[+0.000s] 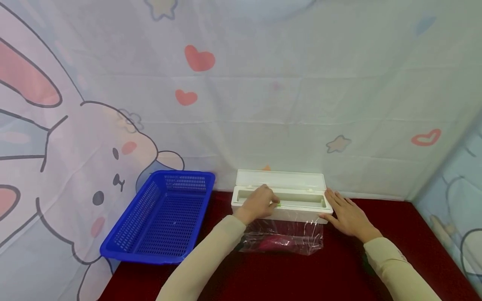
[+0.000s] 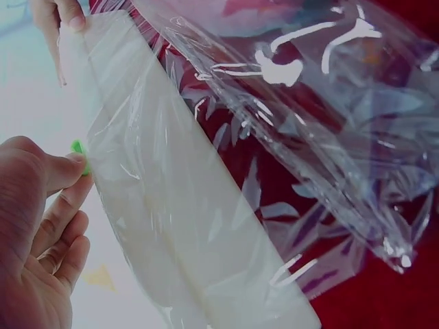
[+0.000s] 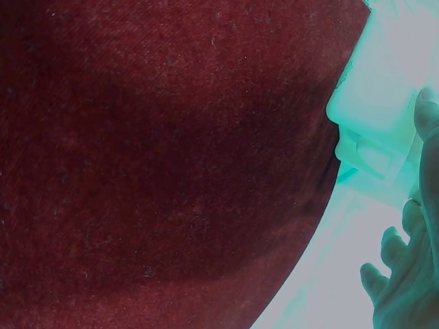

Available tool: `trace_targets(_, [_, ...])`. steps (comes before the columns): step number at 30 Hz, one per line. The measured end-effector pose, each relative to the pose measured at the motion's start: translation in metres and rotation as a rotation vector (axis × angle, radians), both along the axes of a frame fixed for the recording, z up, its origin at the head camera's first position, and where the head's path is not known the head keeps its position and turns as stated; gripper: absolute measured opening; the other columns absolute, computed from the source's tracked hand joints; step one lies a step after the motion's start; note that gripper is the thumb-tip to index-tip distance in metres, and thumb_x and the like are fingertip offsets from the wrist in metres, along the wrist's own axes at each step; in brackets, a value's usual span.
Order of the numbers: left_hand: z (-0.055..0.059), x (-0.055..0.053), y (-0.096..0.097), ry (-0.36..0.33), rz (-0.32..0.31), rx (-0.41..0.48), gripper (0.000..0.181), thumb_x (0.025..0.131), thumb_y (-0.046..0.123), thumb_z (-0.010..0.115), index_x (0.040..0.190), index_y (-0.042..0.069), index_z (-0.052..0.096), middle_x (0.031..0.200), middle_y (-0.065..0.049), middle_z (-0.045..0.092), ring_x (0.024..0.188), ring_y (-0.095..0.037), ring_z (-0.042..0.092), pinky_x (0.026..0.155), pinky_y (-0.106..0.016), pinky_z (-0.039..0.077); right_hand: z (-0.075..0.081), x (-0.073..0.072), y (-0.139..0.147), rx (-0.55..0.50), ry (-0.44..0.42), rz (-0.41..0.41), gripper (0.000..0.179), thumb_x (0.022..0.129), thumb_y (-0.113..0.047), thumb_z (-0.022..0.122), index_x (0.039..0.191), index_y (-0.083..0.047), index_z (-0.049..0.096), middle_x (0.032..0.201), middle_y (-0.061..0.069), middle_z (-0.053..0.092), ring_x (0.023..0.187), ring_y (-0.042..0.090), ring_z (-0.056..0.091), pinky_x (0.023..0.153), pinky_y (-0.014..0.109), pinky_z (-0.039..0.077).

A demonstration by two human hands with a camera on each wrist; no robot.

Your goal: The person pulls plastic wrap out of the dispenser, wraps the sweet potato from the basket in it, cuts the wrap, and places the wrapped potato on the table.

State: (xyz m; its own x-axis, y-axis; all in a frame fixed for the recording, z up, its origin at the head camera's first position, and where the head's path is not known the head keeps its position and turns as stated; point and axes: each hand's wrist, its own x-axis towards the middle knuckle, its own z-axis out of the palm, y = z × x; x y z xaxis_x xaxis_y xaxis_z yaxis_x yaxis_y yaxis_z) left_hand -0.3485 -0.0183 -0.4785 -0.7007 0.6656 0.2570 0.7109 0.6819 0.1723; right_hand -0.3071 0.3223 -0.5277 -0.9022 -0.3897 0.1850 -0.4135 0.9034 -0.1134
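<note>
A long white plastic-wrap dispenser (image 1: 301, 215) stands at the back of the table, its lid (image 1: 280, 179) raised. At its front edge my left hand (image 1: 257, 203) pinches a small green slider (image 2: 77, 149) between thumb and fingers. Clear plastic wrap (image 2: 322, 157) runs over the dispenser's front face and down onto the table. Under the film lies a pink object (image 1: 276, 242), its kind blurred by glare and folds. My right hand (image 1: 348, 215) rests against the dispenser's right end, fingers extended along the end and thumb at the front corner.
To the left stands a blue perforated plastic basket (image 1: 205, 200). Dark red cloth (image 1: 286, 276) covers the table. Behind the dispenser hangs a pale cartoon-printed curtain (image 1: 263, 138), close to the raised lid. Another printed sheet (image 1: 463, 200) hangs along the right side.
</note>
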Motion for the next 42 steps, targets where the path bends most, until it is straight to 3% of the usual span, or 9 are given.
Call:
trace_targets(7, [0.005,0.005,-0.01,-0.022,0.02,-0.003,0.019,0.098,0.01,0.073,0.112,0.012,0.085,0.108,-0.002,0.083,0.1,-0.025,0.067,0.096,-0.033,0.055,0.001,0.001,-0.001,0.007,0.006,0.002,0.086,0.107,-0.053,0.058,0.165,0.005,0.031,0.172,0.026,0.029,0.155,0.049,0.035,0.124,0.066,0.03])
trace_targets(18, [0.003,0.004,-0.025,-0.005,0.027,-0.004,0.019,0.097,0.009,0.073,0.11,0.013,0.086,0.102,-0.002,0.083,0.093,-0.022,0.065,0.089,-0.033,0.055,0.0,0.002,-0.002,-0.006,-0.001,0.013,0.087,0.107,-0.053,0.058,0.164,0.006,0.03,0.172,0.028,0.028,0.156,0.05,0.033,0.125,0.065,0.028])
trace_targets(28, [0.007,0.004,-0.042,-0.051,0.057,0.014,0.021,0.097,0.005,0.069,0.103,0.014,0.087,0.095,-0.004,0.08,0.073,-0.012,0.05,0.061,-0.026,0.043,-0.002,-0.001,0.001,-0.012,-0.006,0.014,0.088,0.106,-0.054,0.058,0.166,0.004,0.028,0.173,0.027,0.027,0.156,0.05,0.032,0.126,0.065,0.027])
trace_targets(38, [0.007,0.0,-0.047,-0.036,0.027,0.006,0.022,0.092,0.0,0.069,0.077,0.012,0.078,0.066,0.003,0.052,0.067,-0.013,0.041,0.062,-0.026,0.038,-0.004,-0.003,0.0,-0.017,-0.004,0.019,0.088,0.107,-0.054,0.058,0.165,0.005,0.029,0.172,0.028,0.027,0.156,0.051,0.032,0.126,0.065,0.026])
trace_targets(42, [0.006,-0.002,-0.052,-0.038,0.023,0.003,0.017,0.094,0.002,0.07,0.089,0.01,0.085,0.073,-0.001,0.068,0.071,-0.015,0.051,0.071,-0.031,0.049,-0.005,-0.004,0.001,-0.013,0.003,0.017,0.088,0.107,-0.054,0.058,0.165,0.005,0.029,0.172,0.027,0.027,0.156,0.051,0.033,0.126,0.064,0.027])
